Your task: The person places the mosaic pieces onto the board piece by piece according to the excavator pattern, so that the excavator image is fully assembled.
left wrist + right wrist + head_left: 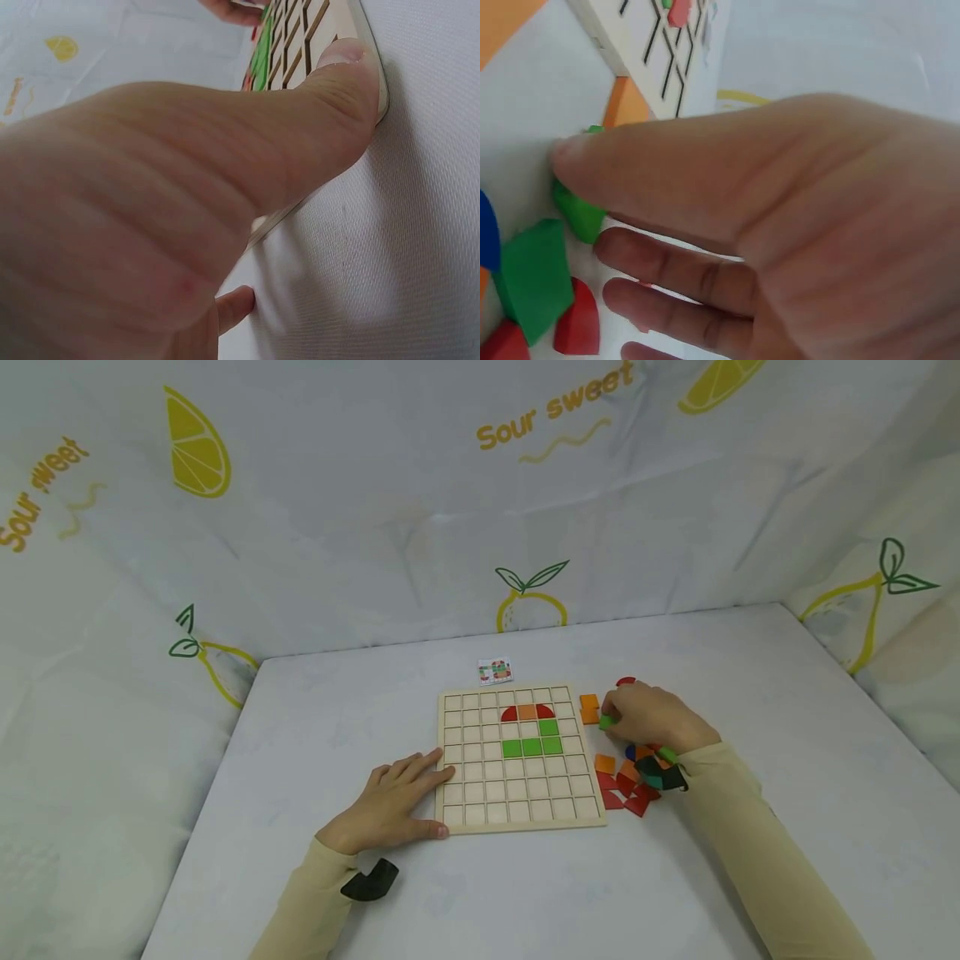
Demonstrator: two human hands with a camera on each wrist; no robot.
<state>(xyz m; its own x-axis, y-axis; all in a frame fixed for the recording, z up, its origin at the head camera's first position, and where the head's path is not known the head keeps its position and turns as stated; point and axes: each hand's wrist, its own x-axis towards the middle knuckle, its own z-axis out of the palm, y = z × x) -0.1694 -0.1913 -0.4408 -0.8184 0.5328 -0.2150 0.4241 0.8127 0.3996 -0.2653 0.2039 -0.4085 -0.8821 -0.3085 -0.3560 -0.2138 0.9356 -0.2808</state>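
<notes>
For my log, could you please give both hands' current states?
Left hand: open, touching the square pale wooden grid board.
Right hand: closed, pinching a small bright-green block.

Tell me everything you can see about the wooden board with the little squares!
The board is pale, looks like wood, and has a rim, a rounded corner and a grid of little square spaces. It lies flat on the white tabletop. Towards its far edge sit two red rounded pieces with an orange square between them; nearer are four green squares. Most spaces are bare. The left hand touches its left side, with the thumb by the near corner.
</notes>
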